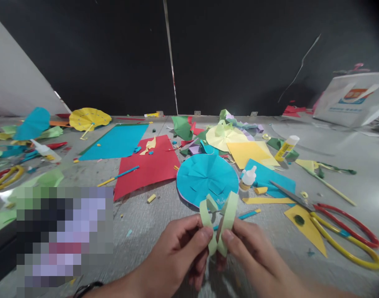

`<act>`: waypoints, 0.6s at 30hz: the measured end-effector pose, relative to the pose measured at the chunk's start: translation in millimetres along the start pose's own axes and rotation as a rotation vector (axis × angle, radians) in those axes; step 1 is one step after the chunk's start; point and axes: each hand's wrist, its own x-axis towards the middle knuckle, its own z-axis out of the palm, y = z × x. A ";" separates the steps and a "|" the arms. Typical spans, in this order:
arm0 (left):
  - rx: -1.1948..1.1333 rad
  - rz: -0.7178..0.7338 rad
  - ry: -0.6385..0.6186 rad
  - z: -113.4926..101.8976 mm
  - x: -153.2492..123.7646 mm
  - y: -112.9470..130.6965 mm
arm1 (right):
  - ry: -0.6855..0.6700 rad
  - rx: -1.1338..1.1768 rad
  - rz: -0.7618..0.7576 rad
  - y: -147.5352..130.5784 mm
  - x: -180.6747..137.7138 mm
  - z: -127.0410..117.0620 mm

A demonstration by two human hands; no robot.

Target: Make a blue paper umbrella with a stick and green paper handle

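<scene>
My left hand (179, 256) and my right hand (251, 256) pinch a pale green paper strip (228, 217) bent into looped bands, one band in each hand. A thin blue paper strip (247, 215) lies on the tabletop just beyond my right hand. Further forward, a round cyan paper disc (207, 178) with slit folds sits close above my fingers, not touching them. To the right lie scissors (341, 225) with red and yellow handles, their blades resting on yellow paper.
The grey table (136, 215) is littered with red (146, 167), cyan (114, 141) and yellow paper (247, 153) sheets, scraps, a yellow paper fan (90, 119), a glue stick (287, 148) and a white glue bottle (249, 178). A pixelated patch (61, 236) covers the lower left. A black wall stands behind.
</scene>
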 end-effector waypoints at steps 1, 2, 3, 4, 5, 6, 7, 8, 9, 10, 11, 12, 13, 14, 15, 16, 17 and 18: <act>0.003 0.001 -0.005 -0.2 0.1 -0.3 | -0.009 0.002 -0.002 -0.8 0.0 -0.4; 0.007 0.001 -0.012 -0.4 0.3 -0.8 | -0.020 0.008 -0.008 -2.1 0.1 -0.7; 0.010 0.002 -0.016 -0.6 0.6 -1.4 | -0.028 0.010 -0.017 -3.5 0.3 -0.9; 0.015 0.003 -0.016 -0.7 0.8 -2.0 | -0.035 0.008 -0.031 -4.5 0.4 -0.9; 0.019 0.001 -0.012 -0.8 1.0 -2.5 | -0.044 0.002 -0.044 -4.8 0.3 -0.7; 0.022 -0.001 -0.001 -0.9 1.2 -2.7 | -0.047 -0.007 -0.054 -4.3 -0.1 -0.4; 0.025 0.002 0.014 -0.8 1.4 -2.7 | -0.040 -0.021 -0.059 -3.1 -0.8 0.0; 0.026 0.006 0.035 -0.8 1.5 -2.3 | -0.021 -0.037 -0.059 -1.3 -1.4 0.4; 0.026 0.014 0.061 -0.8 1.7 -1.5 | 0.003 -0.050 -0.054 0.5 -2.0 0.8; 0.023 0.023 0.088 -0.8 1.9 -0.5 | 0.027 -0.057 -0.046 2.1 -2.3 1.0; 0.018 0.032 0.113 -0.8 2.1 0.5 | 0.049 -0.054 -0.039 2.9 -2.2 1.1; 0.012 0.038 0.131 -1.0 2.5 1.4 | 0.051 -0.039 -0.037 2.9 -1.7 0.8; 0.006 0.040 0.144 -1.3 2.9 2.0 | 0.038 -0.013 -0.036 2.1 -1.0 0.3; 0.000 0.040 0.154 -1.8 3.3 2.2 | 0.023 0.015 -0.039 0.7 -0.1 -0.6; -0.004 0.040 0.160 -2.4 3.8 2.0 | 0.009 0.039 -0.040 -1.1 0.9 -1.8; -0.005 0.042 0.167 -3.0 4.1 1.6 | 0.005 0.052 -0.039 -2.8 1.7 -3.2; -0.005 0.046 0.176 -3.6 4.5 1.0 | 0.014 0.050 -0.038 -4.2 2.3 -4.5; -0.004 0.050 0.186 -4.2 4.7 0.4 | 0.031 0.036 -0.037 -5.1 2.8 -5.7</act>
